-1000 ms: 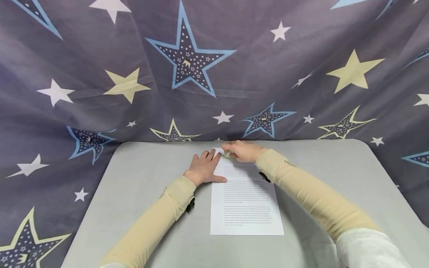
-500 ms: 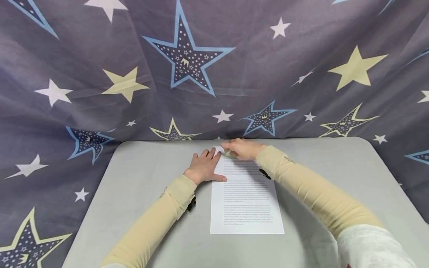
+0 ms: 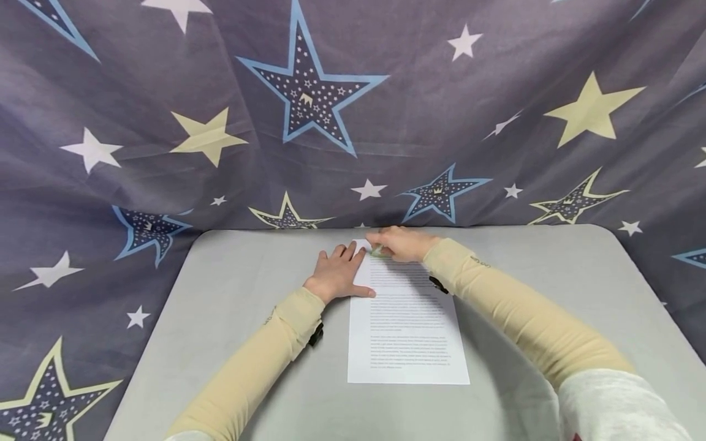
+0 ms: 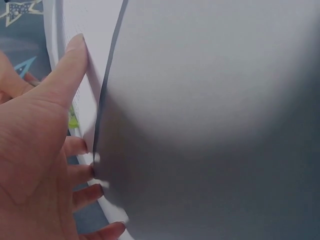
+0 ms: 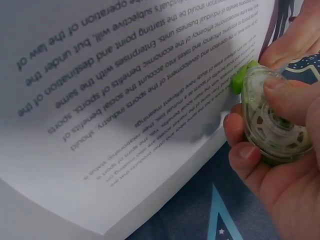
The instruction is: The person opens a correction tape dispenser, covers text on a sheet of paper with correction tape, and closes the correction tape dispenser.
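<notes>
Right hand grips clear-and-green tape dispenser between thumb and fingers; green tip meets printed sheet under the grip. Left hand, fingers spread, grasping nothing, rests on sheet's edge just left of the grip.

Head view's decently bright for us, light seemingly from above, soft shadow below the right sleeve on the table. We can't read the print on the paper there, too fuzzy. Left wrist's murkier, dark shadow across the bottom. Right wrist gives us clearer letters plus glints on the clear tape dispenser.
</notes>
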Motion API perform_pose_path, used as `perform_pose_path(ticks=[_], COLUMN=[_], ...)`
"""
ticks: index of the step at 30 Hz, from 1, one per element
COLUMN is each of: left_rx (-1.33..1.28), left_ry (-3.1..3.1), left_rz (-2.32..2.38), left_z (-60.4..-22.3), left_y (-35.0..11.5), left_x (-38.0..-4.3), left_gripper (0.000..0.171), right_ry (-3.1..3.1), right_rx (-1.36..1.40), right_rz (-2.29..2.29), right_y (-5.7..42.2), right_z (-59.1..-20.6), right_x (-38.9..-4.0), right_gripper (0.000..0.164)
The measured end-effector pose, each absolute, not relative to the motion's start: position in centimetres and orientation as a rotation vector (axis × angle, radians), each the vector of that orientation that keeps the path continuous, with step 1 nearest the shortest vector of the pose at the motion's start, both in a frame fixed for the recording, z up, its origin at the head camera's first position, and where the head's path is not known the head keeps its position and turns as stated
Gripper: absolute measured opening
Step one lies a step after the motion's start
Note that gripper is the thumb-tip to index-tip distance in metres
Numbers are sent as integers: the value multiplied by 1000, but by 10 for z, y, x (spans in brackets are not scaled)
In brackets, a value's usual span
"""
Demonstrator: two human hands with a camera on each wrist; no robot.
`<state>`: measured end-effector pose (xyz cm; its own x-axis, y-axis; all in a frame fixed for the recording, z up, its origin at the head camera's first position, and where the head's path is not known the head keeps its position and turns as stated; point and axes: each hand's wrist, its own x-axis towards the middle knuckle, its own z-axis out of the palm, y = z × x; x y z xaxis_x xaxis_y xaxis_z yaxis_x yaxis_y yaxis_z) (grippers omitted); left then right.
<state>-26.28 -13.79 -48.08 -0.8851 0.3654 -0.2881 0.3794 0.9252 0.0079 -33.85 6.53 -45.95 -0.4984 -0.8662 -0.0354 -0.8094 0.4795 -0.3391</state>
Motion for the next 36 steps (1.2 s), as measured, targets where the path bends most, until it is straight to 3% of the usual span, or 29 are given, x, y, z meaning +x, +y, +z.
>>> perform_pose_path(ticks=[36], left_rx=[540], left_ry=[2769], left_rz=[-113], left_z=[-479], left_y=[-137], left_x=[-262], left_gripper=[108], right_ry=[2518], right_rx=[-1407], right_rz=[-499], right_y=[72], right_z=[-461], right_x=[-337], right_gripper=[20])
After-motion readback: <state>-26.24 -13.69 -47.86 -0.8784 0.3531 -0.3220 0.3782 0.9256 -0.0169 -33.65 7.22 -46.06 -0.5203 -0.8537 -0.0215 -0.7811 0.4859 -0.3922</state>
